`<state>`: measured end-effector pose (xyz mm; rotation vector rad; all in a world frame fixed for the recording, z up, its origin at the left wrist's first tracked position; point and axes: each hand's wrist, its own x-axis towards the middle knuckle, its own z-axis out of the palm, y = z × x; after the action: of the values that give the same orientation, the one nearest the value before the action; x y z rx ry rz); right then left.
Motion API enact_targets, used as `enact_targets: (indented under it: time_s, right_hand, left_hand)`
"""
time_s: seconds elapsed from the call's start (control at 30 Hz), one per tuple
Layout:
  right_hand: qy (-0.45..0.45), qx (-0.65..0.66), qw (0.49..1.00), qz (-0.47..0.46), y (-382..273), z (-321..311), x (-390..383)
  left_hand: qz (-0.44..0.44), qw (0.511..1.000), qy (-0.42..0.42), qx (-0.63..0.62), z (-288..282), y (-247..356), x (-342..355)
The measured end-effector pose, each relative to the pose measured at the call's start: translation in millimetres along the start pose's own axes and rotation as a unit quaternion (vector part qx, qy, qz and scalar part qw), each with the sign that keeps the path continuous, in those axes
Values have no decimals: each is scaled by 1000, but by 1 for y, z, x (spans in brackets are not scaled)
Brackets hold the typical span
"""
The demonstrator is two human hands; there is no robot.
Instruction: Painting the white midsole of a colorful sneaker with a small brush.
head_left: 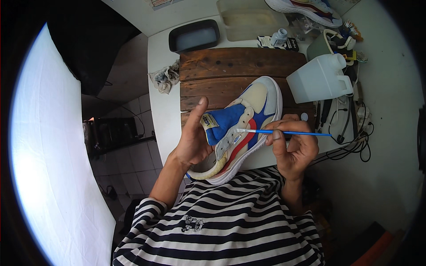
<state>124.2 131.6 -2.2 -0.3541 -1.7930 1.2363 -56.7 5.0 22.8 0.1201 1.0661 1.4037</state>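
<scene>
A sneaker [263, 98] in blue, cream, grey and red with a white sole is tilted in front of me, above the near edge of a wooden board. My left hand [194, 141] holds it from the left by the tongue and collar, thumb raised and most fingers hidden behind the shoe. Between the fingertips of my right hand [293, 146] is a thin blue paintbrush [288, 132]. Its pale bristle tip lies over the grey lace-hole panel, at or very near the surface; I cannot tell whether it touches. No laces show in the shoe.
The dark wooden board [222, 64] lies on a white table [160, 104]. Behind it stand a black tray [194, 36], a clear tub [248, 26] and a small bottle [279, 37]. A white jug [317, 80], brushes and cables crowd the right. A crumpled rag [165, 79] sits left.
</scene>
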Motion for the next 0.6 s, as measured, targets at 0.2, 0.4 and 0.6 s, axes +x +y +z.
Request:
enact_targets:
  time_s: [0.2, 0.4, 0.6]
  right_hand:
    - [-16, -29, 999, -25, -1, 2, 1]
    - [-8, -32, 999, -41, -5, 4, 1]
    - [3, -55, 997, -49, 2, -1, 0]
  left_hand:
    - [10, 998, -21, -54, -6, -3, 3]
    - [6, 999, -19, -49, -9, -5, 3]
    - [12, 999, -22, -45, -13, -8, 6]
